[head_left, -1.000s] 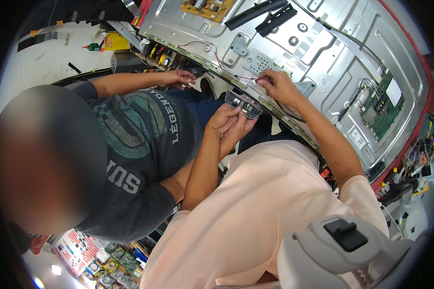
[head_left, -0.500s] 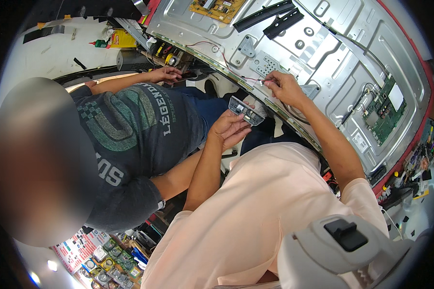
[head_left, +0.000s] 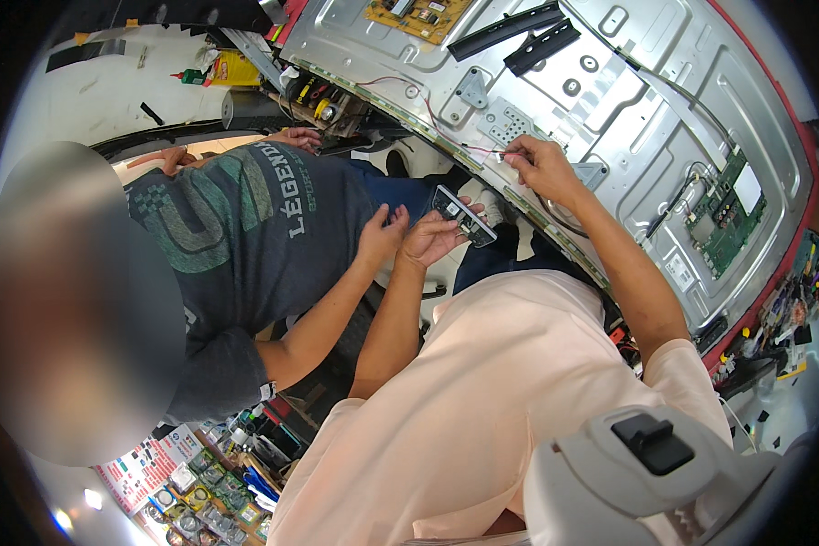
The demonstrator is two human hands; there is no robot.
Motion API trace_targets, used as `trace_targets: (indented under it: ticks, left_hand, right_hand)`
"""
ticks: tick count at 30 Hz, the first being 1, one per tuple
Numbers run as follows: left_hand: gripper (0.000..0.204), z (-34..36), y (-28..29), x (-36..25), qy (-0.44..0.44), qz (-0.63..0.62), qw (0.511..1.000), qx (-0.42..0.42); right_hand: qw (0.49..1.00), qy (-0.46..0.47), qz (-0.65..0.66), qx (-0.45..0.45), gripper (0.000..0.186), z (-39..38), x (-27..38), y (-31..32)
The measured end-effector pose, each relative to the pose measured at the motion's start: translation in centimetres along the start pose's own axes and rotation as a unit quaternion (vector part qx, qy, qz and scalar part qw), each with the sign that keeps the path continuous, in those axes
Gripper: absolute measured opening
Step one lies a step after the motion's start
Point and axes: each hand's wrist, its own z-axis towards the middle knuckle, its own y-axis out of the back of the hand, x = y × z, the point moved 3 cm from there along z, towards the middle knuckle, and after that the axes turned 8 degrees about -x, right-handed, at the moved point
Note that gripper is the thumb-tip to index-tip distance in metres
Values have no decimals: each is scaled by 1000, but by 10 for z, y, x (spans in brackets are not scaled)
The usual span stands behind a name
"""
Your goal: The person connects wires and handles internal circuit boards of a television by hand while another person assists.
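Note:
My left hand (head_left: pixel 430 242) grips a small flat dark module (head_left: pixel 464 217) with a silver rim and exposed electronics, held beside the panel's near edge. My right hand (head_left: pixel 540 171) is closed in a pinch over the silver metal back panel (head_left: pixel 628 118) of a large flat screen. At its fingertips is the end of a thin red wire (head_left: pixel 467 146), which runs leftward along the panel's edge. A co-worker's hand (head_left: pixel 382 233), apart from mine, is raised just left of my left hand, its fingers bent.
On the panel lie two black bars (head_left: pixel 541 45), a green circuit board (head_left: pixel 730 217) and a yellow-brown board (head_left: pixel 419 18). A co-worker in a dark shirt (head_left: pixel 246 214) stands close on my left. Tools (head_left: pixel 314 93) sit beyond. Packaged parts (head_left: pixel 211 496) are at lower left.
The co-worker's near hand has drawn back leftward, away from my left hand and the module. The module has tilted more steeply in my left hand. My right hand stays nearly in place.

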Motion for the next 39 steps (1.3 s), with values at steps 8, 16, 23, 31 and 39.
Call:
trace_targets:
  ticks: [8, 16, 23, 31, 39]
  left_hand:
    - [54, 1, 12, 4, 17, -1, 999, -31]
    - [43, 9, 11, 6, -14, 116, 989, -86]
    - [51, 12, 2, 4, -42, -44, 998, 5]
    - [52, 13, -2, 6, -29, 52, 997, -53]
    - [47, 11, -5, 5, -47, 69, 994, -71]
  right_hand:
    - [1000, -2, -4, -7, 15, 0, -2, -1]
    - [1000, -4, 9, -11, 15, 0, 1, -1]
    - [1000, -3, -8, -7, 12, -1, 0, -2]
    - [1000, -16, -5, -2, 15, 0, -1, -1]
    - [1000, -19, 9, -4, 16, 0, -1, -1]
